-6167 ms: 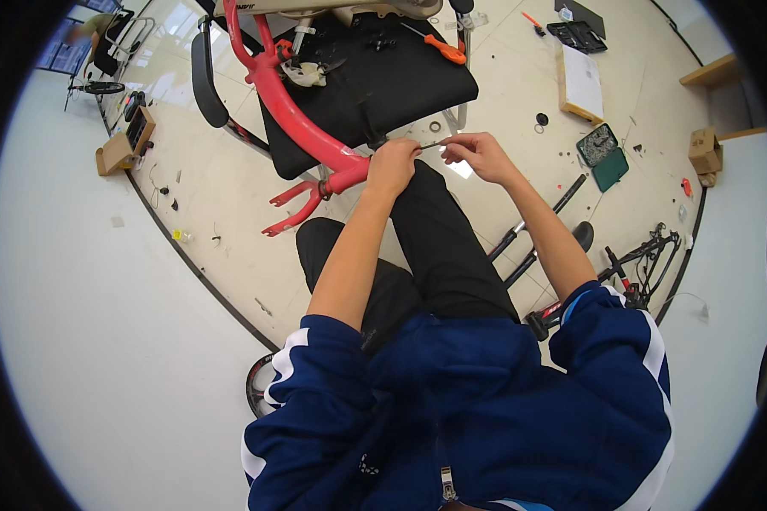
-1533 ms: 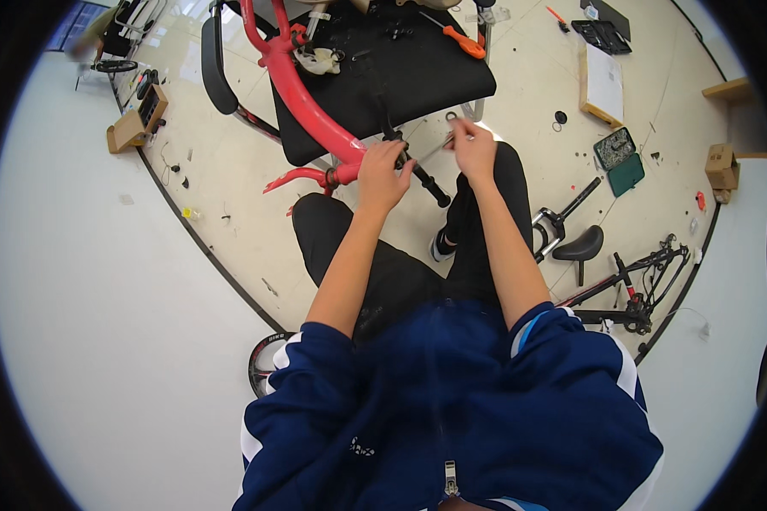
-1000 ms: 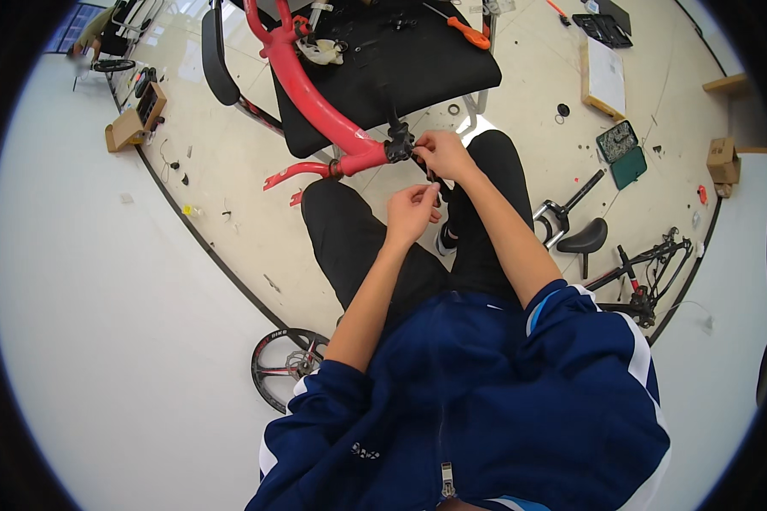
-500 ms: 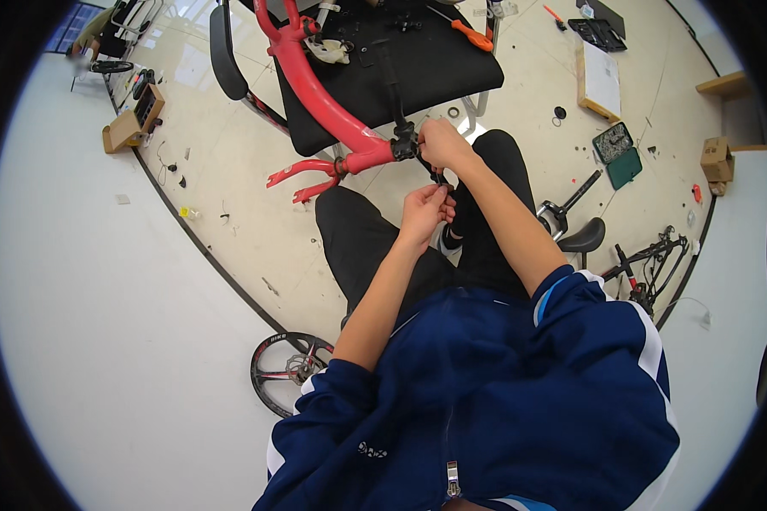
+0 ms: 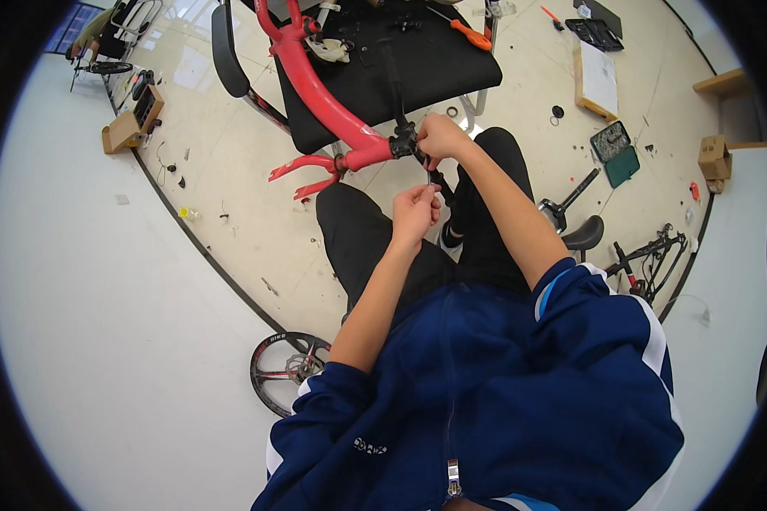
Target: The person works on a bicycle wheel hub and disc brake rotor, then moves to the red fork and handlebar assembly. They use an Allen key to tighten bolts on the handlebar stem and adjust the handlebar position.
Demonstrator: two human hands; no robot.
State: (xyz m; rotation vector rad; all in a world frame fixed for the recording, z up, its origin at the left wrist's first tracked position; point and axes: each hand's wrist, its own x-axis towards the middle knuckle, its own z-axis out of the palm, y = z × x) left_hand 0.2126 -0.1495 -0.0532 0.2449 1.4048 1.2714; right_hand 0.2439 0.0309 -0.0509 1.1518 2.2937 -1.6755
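A red bicycle frame (image 5: 320, 100) with its red fork (image 5: 305, 173) leans across the front of a black chair seat (image 5: 439, 72). At its head tube sits a black stem clamp (image 5: 403, 141), joined to a black tube lying toward the seat. My right hand (image 5: 443, 140) is closed beside the clamp, its fingertips bent down at the clamp's right side; what they grip is hidden. Below it my left hand (image 5: 413, 215) pinches a thin metal rod (image 5: 429, 177) that points up toward the clamp and the right fingertips.
An orange-handled screwdriver (image 5: 470, 34) and small parts lie on the seat. On the floor at right are an open green case (image 5: 622, 166), a saddle (image 5: 585, 233), a dark bicycle frame (image 5: 650, 260) and a white board (image 5: 599, 81). A wheel (image 5: 266, 375) rests at lower left.
My left hand has shifted slightly left and down, and the thin rod now shows between the hands. My right hand stays by the clamp, its fingers moved a little.
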